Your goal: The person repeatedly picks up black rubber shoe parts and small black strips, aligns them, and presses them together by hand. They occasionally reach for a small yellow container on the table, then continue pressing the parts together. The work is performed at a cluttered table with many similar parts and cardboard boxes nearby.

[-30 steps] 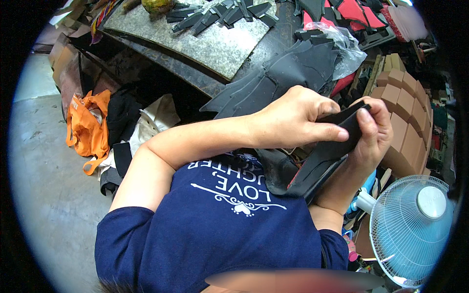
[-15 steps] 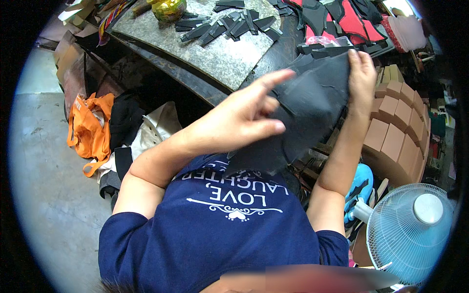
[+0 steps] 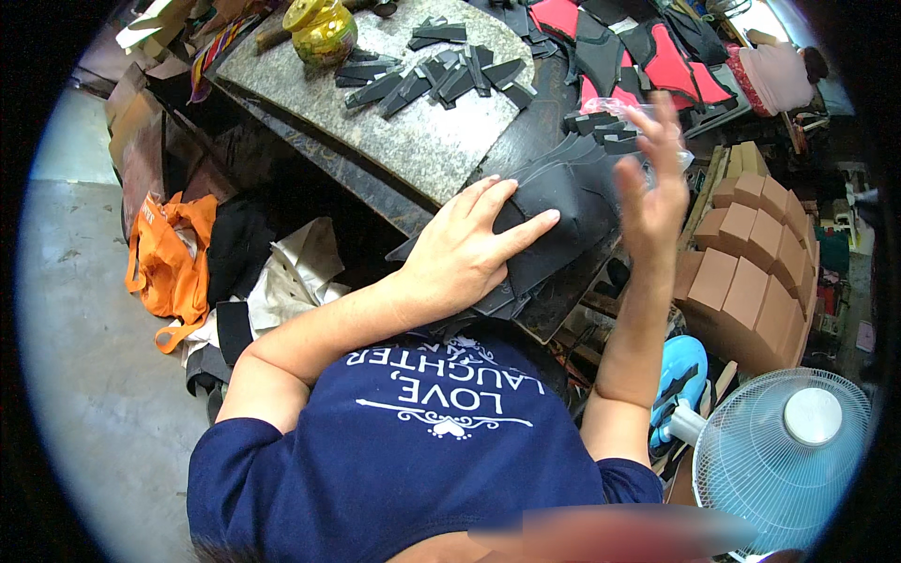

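While my left hand [image 3: 460, 242] lies, fingers spread, on smooth, curved black sheets [image 3: 568, 202] stacked at the near corner of the dark table [image 3: 530, 127], my blurred right hand [image 3: 654, 192] is raised beside them, fingers apart. Grey floor [image 3: 84, 310] shows left, piled brown boxes [image 3: 755, 281] right. Farther across, a speckled slab [image 3: 422, 145] carries slim black strips [image 3: 474, 70] and a rounded yellow jar [image 3: 322, 38]; flat red pieces [image 3: 666, 54] lie rightward.
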{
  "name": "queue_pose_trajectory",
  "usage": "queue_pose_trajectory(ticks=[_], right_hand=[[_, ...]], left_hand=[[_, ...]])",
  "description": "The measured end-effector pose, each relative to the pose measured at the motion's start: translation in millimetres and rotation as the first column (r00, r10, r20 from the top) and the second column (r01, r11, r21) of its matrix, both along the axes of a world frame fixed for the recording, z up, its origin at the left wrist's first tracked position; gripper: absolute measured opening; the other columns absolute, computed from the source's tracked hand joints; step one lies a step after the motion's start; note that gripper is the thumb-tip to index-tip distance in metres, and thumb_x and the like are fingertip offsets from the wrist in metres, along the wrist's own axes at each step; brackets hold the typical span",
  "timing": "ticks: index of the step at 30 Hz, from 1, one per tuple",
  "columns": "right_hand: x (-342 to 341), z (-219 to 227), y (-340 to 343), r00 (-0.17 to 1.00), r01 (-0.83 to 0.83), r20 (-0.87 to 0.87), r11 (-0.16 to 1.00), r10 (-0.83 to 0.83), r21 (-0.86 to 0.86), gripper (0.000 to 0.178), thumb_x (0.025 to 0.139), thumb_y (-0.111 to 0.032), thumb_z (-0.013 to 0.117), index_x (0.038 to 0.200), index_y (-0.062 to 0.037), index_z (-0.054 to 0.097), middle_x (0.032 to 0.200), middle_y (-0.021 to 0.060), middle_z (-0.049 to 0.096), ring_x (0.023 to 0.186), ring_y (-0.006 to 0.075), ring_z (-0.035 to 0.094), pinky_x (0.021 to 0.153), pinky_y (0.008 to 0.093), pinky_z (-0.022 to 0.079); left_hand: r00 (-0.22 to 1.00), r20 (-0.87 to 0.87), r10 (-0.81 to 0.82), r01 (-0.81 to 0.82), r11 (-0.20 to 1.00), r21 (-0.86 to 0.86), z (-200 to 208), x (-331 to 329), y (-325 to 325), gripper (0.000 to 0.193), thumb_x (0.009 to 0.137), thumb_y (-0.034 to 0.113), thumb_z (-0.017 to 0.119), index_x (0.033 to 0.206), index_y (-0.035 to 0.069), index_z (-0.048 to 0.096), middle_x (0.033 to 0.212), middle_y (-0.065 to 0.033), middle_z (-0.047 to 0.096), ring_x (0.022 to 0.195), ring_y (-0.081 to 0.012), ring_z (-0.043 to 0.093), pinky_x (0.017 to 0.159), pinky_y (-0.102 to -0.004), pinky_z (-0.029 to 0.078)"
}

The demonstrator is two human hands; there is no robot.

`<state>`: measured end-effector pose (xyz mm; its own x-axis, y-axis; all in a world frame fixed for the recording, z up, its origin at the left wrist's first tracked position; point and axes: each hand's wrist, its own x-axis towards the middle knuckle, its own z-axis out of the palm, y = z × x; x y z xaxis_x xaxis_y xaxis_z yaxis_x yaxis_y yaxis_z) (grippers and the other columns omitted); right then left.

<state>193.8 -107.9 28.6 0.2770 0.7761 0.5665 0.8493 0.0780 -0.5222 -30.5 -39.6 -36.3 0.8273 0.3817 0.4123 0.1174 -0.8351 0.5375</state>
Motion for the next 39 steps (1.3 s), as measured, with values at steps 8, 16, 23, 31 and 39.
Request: queue_pose_trajectory(ticks=[8, 16, 23, 31, 39], right_hand=[[-14.7, -54.3, 1.3, 0.971, -0.224, -0.011, 0.899, 0.237, -0.376, 0.073, 0.092, -0.058, 0.047, 0.147, -0.0096, 0.042, 0.146, 0.0123, 0.048, 0.137, 0.0317, 0.041, 0.116, 0.0517, 0.020], [11.1, -48.3, 1.7, 0.975, -0.161, 0.072, 0.892, 0.211, -0.422, 0.077, 0.097, -0.065, 0.025, 0.148, -0.0098, 0.039, 0.147, 0.0134, 0.045, 0.138, 0.0333, 0.039, 0.117, 0.0517, 0.015], [57.7, -5.3, 38.1, 0.859, -0.364, -0.466, 0.893, 0.211, -0.265, 0.059, 0.100, -0.046, 0.047, 0.143, -0.0055, 0.046, 0.130, 0.0160, 0.061, 0.123, 0.0196, 0.052, 0.106, 0.0345, 0.035], [128.3, -3.7, 174.8, 0.560, 0.217, 0.754, 0.939, -0.343, 0.266, 0.070, 0.081, -0.039, 0.074, 0.141, -0.0177, 0.045, 0.137, 0.0137, 0.050, 0.128, 0.0326, 0.043, 0.104, 0.0485, 0.038], [147.6, -37.8, 221.0, 0.550, 0.500, 0.701, 0.851, -0.455, 0.159, 0.113, 0.061, -0.056, 0.083, 0.153, -0.0309, 0.023, 0.143, 0.0067, 0.042, 0.131, 0.0329, 0.041, 0.103, 0.0628, 0.031]], left_hand=[[0.987, -0.064, -0.144, 0.143, 0.989, -0.023, -9.4, -9.9, 9.7, 0.086, 0.075, 0.062, 0.068, 0.144, 0.017, 0.046, 0.150, -0.0276, 0.029, 0.135, -0.0443, 0.035, 0.113, -0.0481, 0.030], [0.987, -0.073, -0.147, 0.145, 0.989, -0.031, -6.0, -9.0, 9.8, 0.091, 0.071, 0.062, 0.073, 0.144, 0.017, 0.044, 0.149, -0.0294, 0.030, 0.134, -0.0456, 0.037, 0.112, -0.0483, 0.032], [0.989, -0.043, -0.145, 0.142, 0.987, -0.072, -4.2, -9.6, 10.4, 0.091, 0.070, 0.059, 0.075, 0.144, 0.015, 0.044, 0.149, -0.0300, 0.029, 0.133, -0.0462, 0.038, 0.112, -0.0482, 0.033], [0.988, -0.057, -0.146, 0.141, 0.987, -0.074, -4.6, -9.7, 10.9, 0.092, 0.070, 0.060, 0.075, 0.144, 0.015, 0.044, 0.148, -0.0302, 0.031, 0.133, -0.0456, 0.039, 0.111, -0.0475, 0.034], [0.990, -0.043, -0.136, 0.133, 0.988, -0.079, -3.5, -9.8, 11.2, 0.091, 0.070, 0.060, 0.074, 0.144, 0.015, 0.045, 0.148, -0.0297, 0.032, 0.133, -0.0439, 0.041, 0.111, -0.0464, 0.035]])
